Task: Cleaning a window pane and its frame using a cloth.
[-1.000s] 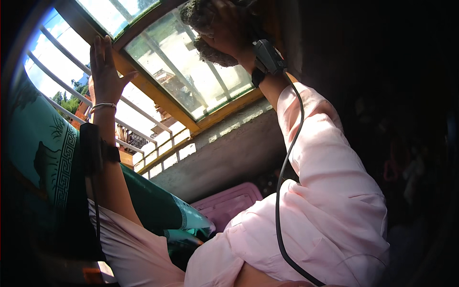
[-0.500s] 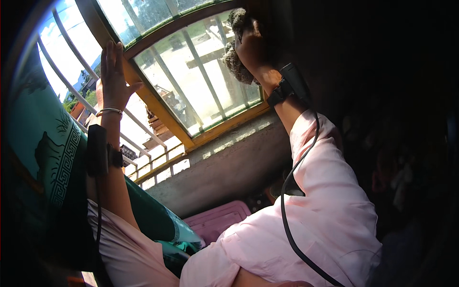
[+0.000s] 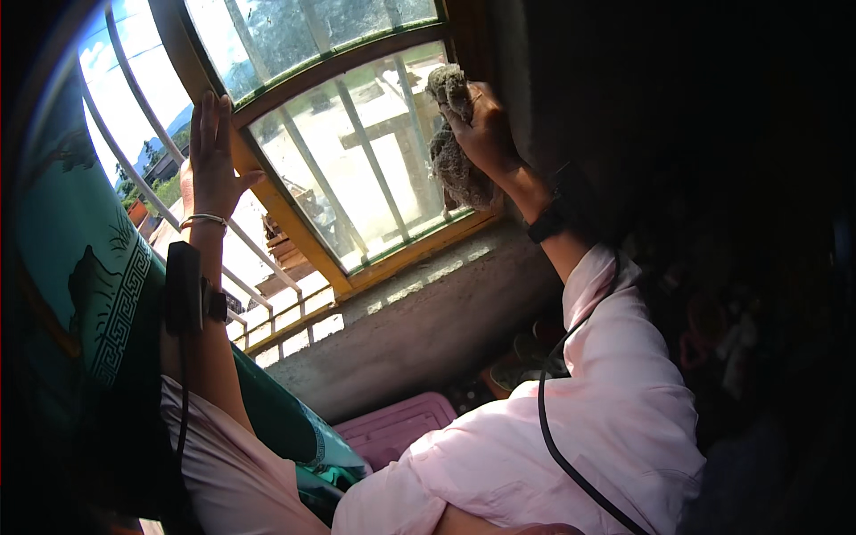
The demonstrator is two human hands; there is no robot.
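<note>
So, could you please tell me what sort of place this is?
Probably a room in a home, though much is dark: a yellow window frame, bars beyond the glass, and what looks like a green patterned curtain.

The shirt (image 3: 526, 446) is pink. The left arm (image 3: 214, 374) has a thin, pale bracelet (image 3: 205, 218) and black box (image 3: 184, 287) (like a big watch). The right arm (image 3: 522, 189) has a black band (image 3: 549, 223) and long black cord (image 3: 543, 401).

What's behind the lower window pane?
Behind the pane are bars and bright ground. The cloth in the right hand covers part of its right side; what's behind that can't be seen.
</note>
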